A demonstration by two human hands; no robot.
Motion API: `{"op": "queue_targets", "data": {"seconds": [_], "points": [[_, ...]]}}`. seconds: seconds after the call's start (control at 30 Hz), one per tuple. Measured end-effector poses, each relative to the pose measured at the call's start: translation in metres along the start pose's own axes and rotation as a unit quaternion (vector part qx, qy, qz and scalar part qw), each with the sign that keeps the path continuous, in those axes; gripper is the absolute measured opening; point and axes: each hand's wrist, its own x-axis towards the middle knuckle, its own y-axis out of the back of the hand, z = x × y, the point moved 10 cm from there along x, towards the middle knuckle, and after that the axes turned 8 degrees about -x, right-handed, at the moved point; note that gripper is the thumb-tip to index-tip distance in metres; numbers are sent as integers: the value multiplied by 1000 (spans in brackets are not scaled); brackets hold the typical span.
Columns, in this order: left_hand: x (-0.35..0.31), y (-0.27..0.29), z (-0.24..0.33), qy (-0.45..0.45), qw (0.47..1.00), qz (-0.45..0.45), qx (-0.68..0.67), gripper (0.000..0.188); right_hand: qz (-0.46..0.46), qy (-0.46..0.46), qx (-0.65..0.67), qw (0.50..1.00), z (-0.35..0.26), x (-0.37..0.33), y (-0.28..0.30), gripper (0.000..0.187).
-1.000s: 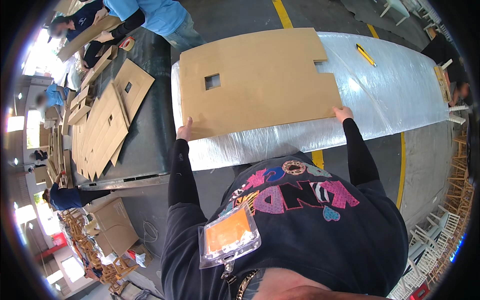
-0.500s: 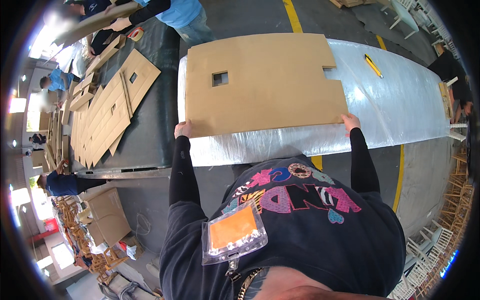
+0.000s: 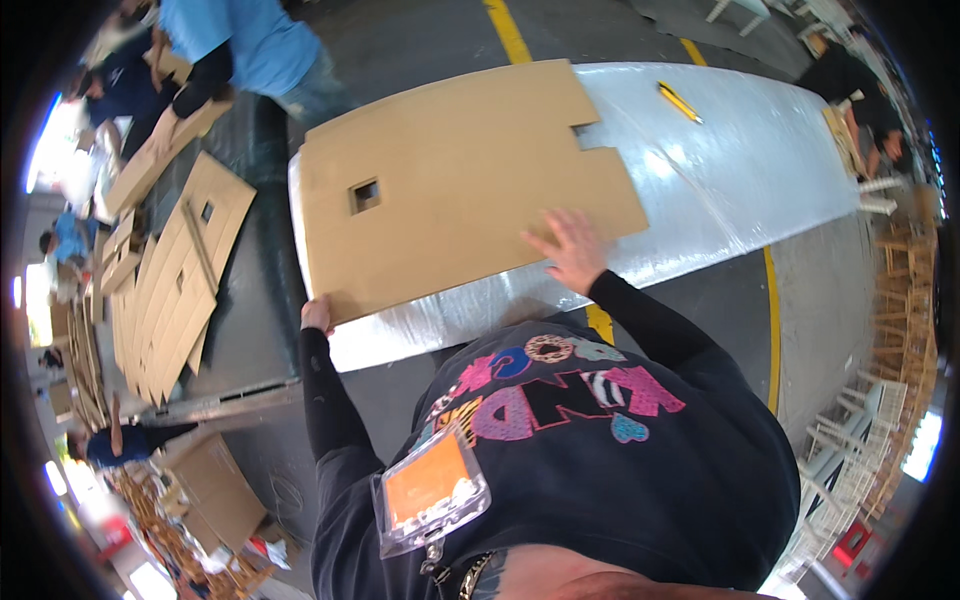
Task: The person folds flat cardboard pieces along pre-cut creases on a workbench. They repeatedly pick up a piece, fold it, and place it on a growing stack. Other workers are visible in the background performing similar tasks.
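A large brown cardboard sheet (image 3: pixel 460 190) lies flat on a long table covered in shiny clear plastic film (image 3: pixel 730 170). It has a square cut-out toward its left and a notch in its right edge. My left hand (image 3: pixel 317 314) grips the sheet's near left corner, fingers closed round the edge. My right hand (image 3: pixel 574 250) rests on the sheet near its front right edge, fingers spread and holding nothing. A yellow utility knife (image 3: pixel 680 102) lies on the film beyond the sheet, to the right.
Several cut cardboard pieces (image 3: pixel 180 285) lie on a dark table (image 3: pixel 255 190) at the left. A person in a light blue shirt (image 3: pixel 240 50) stands at the far left, beside others handling cardboard. Someone in black (image 3: pixel 850 85) is at the table's far right end. White chairs (image 3: pixel 850 440) stand at the lower right.
My right hand has let go of the sheet's near right corner and moved left onto its surface, fingers spread. My left hand keeps its corner. The whole view has shifted and turned somewhat.
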Motion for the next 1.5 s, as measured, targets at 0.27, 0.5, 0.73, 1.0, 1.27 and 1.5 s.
{"op": "queue_targets", "data": {"seconds": [0.27,0.5,0.73,1.0,1.27,1.5], "points": [[-10,-6,-7,62,992,-8,-112,42,24,-70,130,989,25,8,-8,68],[-12,-41,1,68,991,-40,-107,51,-7,-598,158,786,225,-129,-60,62],[-7,-27,2,25,1000,11,7,58,-24,-612,273,742,213,-123,-88,42],[-5,-5,13,-25,991,118,63,58,41,-585,681,439,192,-125,-118,32],[-143,-131,111,-493,787,-1,372,111,10,-602,672,431,183,-151,-118,31],[-170,-161,137,-637,683,82,349,64,14,-557,709,432,188,-135,-99,41]]}}
